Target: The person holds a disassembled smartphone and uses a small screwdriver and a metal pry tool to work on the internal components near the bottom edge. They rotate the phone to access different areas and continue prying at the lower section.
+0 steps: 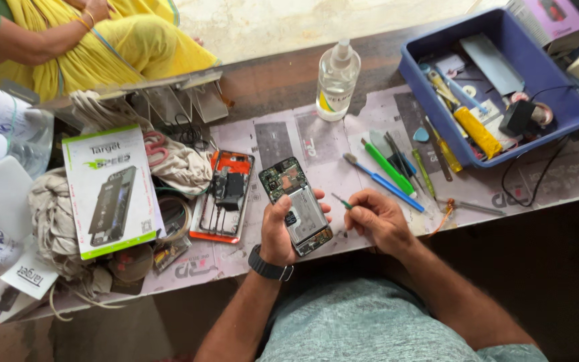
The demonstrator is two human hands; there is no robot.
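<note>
Opened phone (296, 206), back cover off, circuit board exposed: gripped by its edges in the left hand (277, 232), above the bench mat (343, 167); judged light, rigid, fragile inside. Small green-handled screwdriver (342, 200): pinched in the closed fingers of the right hand (378, 219), just beside the phone.

2 hands (277, 231), 1 opened phone (296, 204)
</note>
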